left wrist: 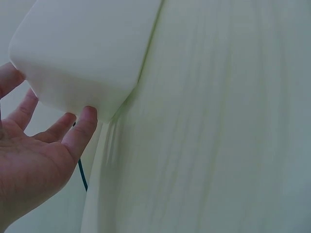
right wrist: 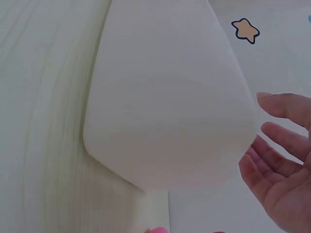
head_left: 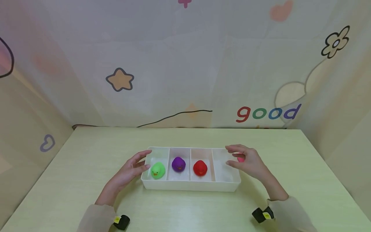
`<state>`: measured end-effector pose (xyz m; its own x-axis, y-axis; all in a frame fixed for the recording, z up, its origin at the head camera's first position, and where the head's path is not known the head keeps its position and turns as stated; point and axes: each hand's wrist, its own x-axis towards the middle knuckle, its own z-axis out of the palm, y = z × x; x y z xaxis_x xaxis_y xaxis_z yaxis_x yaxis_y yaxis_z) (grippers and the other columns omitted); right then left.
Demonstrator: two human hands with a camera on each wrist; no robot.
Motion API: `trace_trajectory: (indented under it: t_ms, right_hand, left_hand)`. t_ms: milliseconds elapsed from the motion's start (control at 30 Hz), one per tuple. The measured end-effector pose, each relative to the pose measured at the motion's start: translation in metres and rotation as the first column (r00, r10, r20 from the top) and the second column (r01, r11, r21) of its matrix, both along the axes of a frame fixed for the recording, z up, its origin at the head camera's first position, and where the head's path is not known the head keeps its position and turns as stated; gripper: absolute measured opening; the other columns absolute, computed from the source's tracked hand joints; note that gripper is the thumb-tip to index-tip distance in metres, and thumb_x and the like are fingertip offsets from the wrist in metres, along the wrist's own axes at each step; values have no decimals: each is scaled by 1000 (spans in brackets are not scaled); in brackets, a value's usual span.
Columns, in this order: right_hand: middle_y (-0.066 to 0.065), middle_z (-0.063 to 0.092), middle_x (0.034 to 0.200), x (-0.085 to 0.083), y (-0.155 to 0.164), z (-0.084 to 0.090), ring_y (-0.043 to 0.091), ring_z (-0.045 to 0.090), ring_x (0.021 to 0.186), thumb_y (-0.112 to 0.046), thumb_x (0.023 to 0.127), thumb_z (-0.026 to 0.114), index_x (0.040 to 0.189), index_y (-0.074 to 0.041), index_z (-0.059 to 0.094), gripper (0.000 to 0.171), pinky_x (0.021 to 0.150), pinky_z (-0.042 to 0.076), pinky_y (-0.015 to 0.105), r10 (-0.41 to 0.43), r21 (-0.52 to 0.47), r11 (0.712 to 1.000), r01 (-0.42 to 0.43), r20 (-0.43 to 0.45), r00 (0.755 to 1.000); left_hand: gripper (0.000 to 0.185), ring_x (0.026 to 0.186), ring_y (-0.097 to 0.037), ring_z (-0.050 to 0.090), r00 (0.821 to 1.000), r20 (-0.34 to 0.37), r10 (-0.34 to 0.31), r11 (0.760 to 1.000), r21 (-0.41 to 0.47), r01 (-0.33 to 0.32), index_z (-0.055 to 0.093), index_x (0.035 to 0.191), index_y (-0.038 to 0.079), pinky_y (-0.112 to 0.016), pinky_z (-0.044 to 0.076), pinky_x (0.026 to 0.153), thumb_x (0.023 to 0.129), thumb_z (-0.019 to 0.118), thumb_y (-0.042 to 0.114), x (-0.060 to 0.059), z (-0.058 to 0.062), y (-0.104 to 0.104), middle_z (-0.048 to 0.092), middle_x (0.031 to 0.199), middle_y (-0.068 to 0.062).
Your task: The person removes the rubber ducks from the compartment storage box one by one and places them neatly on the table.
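A long white box [head_left: 189, 185] with a row of compartments sits on the table. From left to right it holds a green toy duck [head_left: 157, 170], a purple toy duck [head_left: 178, 164] and a red toy duck [head_left: 200, 168], each in its own compartment; the rightmost shows no duck. My left hand [head_left: 134, 167] touches the box's left end with spread fingers, seen closer in the left wrist view [left wrist: 43, 145]. At the right end, my right hand [head_left: 248, 161] has its fingertips by the rim, loosely bent. Something pink [head_left: 241, 159] shows between its thumb and fingers, mostly hidden.
Pale wood-look table [head_left: 185, 212] surrounds the box. A printed cloth [head_left: 174, 64] hangs behind and at both sides. In the right wrist view a bit of something pink [right wrist: 158, 230] peeks in at the bottom edge.
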<state>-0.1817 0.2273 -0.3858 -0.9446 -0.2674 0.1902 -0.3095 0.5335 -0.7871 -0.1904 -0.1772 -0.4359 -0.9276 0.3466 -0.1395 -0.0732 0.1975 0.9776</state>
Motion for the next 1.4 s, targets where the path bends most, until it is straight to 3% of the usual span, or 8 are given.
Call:
trace_trajectory:
  t_ms: [200,433,667,933,1167,1400]
  right_hand:
    - [18,58,114,1,-18,-1,32,57,100,-5,74,73,117,4,58,46,85,47,44,65,-31,997,-65,1,998]
    - [15,61,112,1,-38,-2,31,59,99,-2,75,72,116,2,60,43,83,48,45,110,12,994,-110,-30,993]
    - [14,61,114,-3,-52,-3,33,58,102,-5,76,72,116,2,59,42,86,46,46,174,32,984,-174,-3,985]
    - [12,64,109,-5,-65,-8,30,57,103,-7,74,73,112,0,62,40,82,49,44,210,190,962,-197,-49,977]
    - [14,65,102,-7,-77,-14,28,59,92,-3,74,71,107,5,64,35,71,52,32,205,264,943,-200,10,979]
    - [12,65,99,-7,-87,-15,24,58,90,-6,73,73,102,2,67,31,70,50,29,197,397,901,-177,-10,980]
  left_hand:
    - [58,130,-40,27,1000,3,10,1000,-8,-10,34,139,18,-56,32,98,88,60,23,0,0,0,21,147,-13]
    - [57,130,-39,28,1000,1,9,1000,5,-9,34,139,18,-55,33,98,88,60,22,0,-2,0,22,147,-14]
    - [57,128,-38,31,1000,-5,-7,1000,22,7,34,139,18,-53,33,99,88,59,22,-1,-3,0,23,146,-14]
    - [58,130,-39,28,1000,-3,-4,1000,20,4,34,139,19,-54,31,99,88,60,23,-1,-4,-1,22,147,-13]
    - [57,129,-38,30,1000,0,4,1000,21,-4,34,139,18,-53,32,99,88,60,22,-1,-4,-1,23,146,-14]
    - [57,128,-38,31,1000,5,5,1000,21,-6,34,139,18,-53,33,99,88,60,22,0,-3,-1,24,146,-14]
